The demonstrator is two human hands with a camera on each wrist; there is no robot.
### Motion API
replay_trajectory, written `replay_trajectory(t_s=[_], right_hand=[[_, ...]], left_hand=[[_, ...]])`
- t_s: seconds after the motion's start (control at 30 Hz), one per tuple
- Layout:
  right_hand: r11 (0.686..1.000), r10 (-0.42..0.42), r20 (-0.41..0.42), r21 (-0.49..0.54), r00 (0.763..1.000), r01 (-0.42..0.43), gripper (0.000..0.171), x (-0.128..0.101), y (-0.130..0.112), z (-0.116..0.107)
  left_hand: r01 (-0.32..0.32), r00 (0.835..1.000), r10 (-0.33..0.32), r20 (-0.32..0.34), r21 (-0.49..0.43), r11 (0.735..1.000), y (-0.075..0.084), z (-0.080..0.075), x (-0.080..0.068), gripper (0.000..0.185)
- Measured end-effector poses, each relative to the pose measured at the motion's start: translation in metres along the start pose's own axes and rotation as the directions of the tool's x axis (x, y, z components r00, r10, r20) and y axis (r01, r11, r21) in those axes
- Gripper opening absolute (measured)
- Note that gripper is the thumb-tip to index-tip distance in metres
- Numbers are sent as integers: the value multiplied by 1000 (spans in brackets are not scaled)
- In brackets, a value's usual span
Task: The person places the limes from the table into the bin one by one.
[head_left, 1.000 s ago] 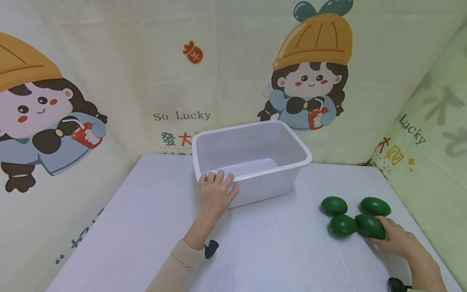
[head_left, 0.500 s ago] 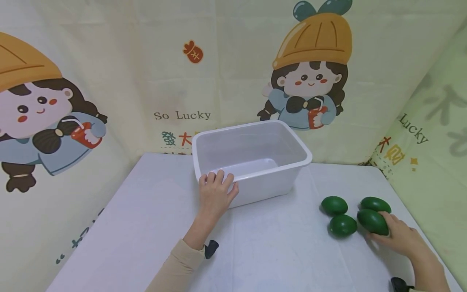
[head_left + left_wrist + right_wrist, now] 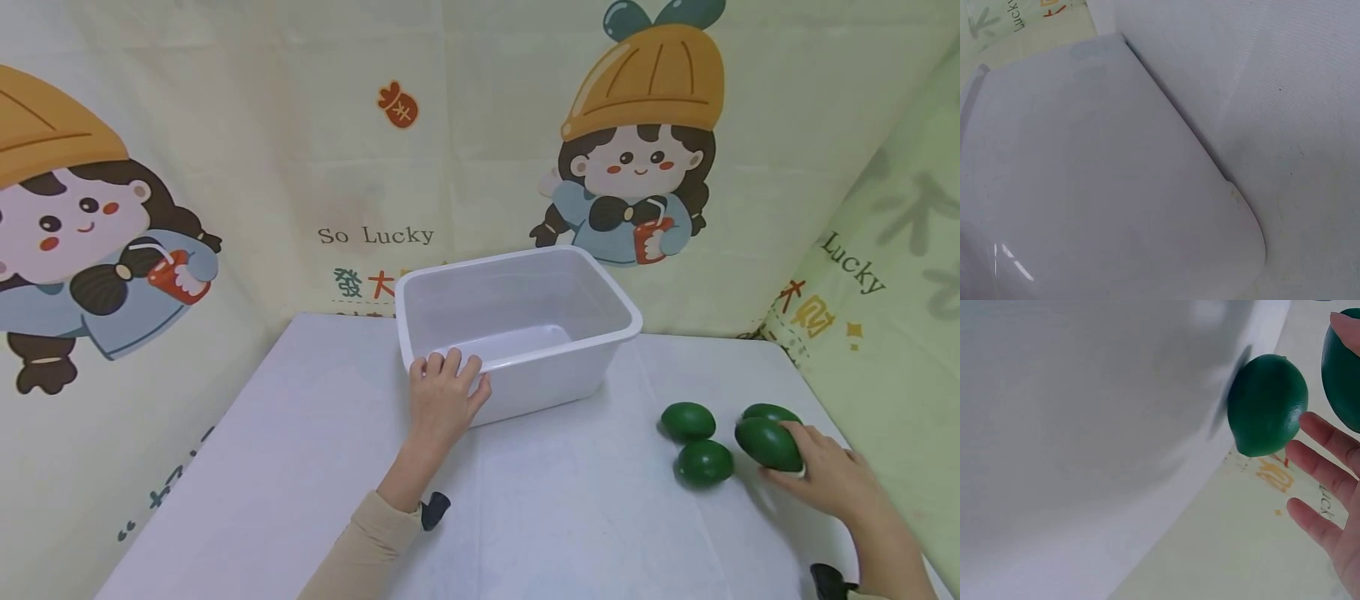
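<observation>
I read "So Lucky" on the backdrop (image 3: pixel 375 237). My right hand (image 3: pixel 828 479) gripped a green fruit (image 3: pixel 768 444), long axis slanting left-away; my left hand (image 3: pixel 444 398) clasped the white tub's (image 3: pixel 525 317) rim.

A smooth white tub wall (image 3: pixel 1097 187) is filling most of the left wrist view, its rounded corner curving down at the lower right. A white tablecloth (image 3: pixel 1291 106) is showing beside it, and a strip of printed backdrop (image 3: pixel 1016 25) is peeking in at the top left.
</observation>
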State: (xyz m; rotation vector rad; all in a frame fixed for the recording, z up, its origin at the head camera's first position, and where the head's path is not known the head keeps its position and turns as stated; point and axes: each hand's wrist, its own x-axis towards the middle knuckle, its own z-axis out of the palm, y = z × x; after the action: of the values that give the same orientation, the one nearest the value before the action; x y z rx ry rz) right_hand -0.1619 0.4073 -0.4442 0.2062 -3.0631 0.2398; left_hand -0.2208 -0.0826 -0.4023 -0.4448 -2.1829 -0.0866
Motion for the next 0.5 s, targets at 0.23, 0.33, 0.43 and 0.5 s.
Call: replay_trajectory(t_s=[0.23, 0.33, 0.43, 0.5], right_hand=[[1000, -17, -57, -16, 998, 16, 72, 0, -6, -4], [999, -33, -81, -30, 996, 31, 72, 1, -9, -7], [998, -50, -104, -37, 993, 46, 72, 2, -12, -8], [998, -56, -118, -40, 991, 51, 72, 2, -14, -10]], left_hand=[[-2, 1000, 2, 0, 1, 1000, 0, 0, 0, 18], [-3, 1000, 3, 1, 0, 1000, 0, 0, 0, 18], [-1, 1000, 1, 7, -2, 1000, 0, 0, 0, 17], [1, 1000, -1, 12, -2, 1000, 0, -1, 0, 17]])
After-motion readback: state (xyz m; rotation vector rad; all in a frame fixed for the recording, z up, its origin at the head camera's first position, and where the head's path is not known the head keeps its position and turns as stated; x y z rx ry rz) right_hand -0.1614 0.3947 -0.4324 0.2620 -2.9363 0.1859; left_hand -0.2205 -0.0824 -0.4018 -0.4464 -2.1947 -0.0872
